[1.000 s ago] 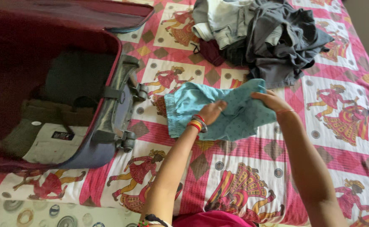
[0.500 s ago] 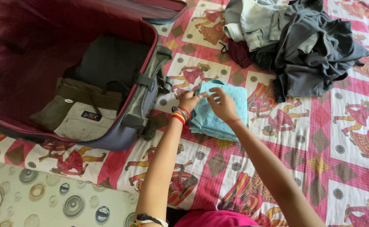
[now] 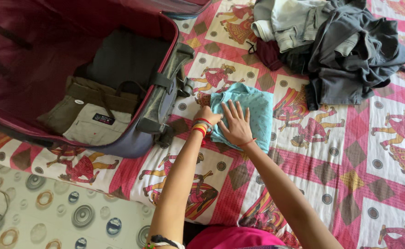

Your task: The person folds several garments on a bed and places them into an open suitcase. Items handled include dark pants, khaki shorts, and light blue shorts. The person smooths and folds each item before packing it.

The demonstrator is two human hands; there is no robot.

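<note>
Two bare hands meet on a folded light-blue garment (image 3: 251, 110) that lies on the bed (image 3: 350, 184), close to the middle of the view. The right hand (image 3: 234, 127) is spread flat, palm down, fingers fanned toward 12 o'clock, pressing on the lower left part of the cloth; its grip is wide open and closes on nothing. The left hand (image 3: 207, 116) sits just beside it at 9 o'clock, fingers curled at the garment's left edge; whether they actually pinch the fabric I cannot tell, since the fingertips are tucked out of sight. Red and yellow bangles (image 3: 200, 127) ring the left wrist.

The bed carries a bright patterned bedsheet (image 3: 304, 133) in pink, red and white with dancing figures. At 9 o'clock from the garment, just beside it, lies an open maroon suitcase (image 3: 73, 55) with its grey wheeled end (image 3: 165, 97) toward the hands. Inside are a dark grey folded piece (image 3: 124, 57) and an olive and beige folded piece (image 3: 91, 117). At 1 o'clock, well apart from the hands, is a loose pile of clothes (image 3: 331, 46) in grey, pale denim and dark red. At 7 o'clock, a floor (image 3: 50, 207) with ringed circles shows below the bed's edge.
</note>
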